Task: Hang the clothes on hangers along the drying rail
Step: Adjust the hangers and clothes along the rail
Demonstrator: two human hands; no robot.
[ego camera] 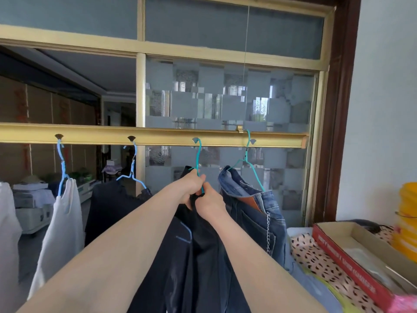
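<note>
A gold drying rail (158, 134) runs across the view with hook holes along it. A teal hanger (198, 154) hangs from the third hole and carries a dark navy garment (198, 256). My left hand (189, 188) grips the garment's top by the hanger's neck. My right hand (208, 201) pinches the dark fabric just below the hanger wire, touching the left hand. To the right, blue jeans (252, 206) hang on another teal hanger (248, 159). To the left hang a dark top (108, 206) on a light blue hanger (133, 170) and a white top (63, 222).
A glass partition with a gold frame (225, 102) stands behind the rail. At the right, a red cardboard box (345, 260) lies on a spotted cloth (316, 258), with a yellow container (408, 213) behind it. A dark wooden door frame (338, 109) rises at the rail's right end.
</note>
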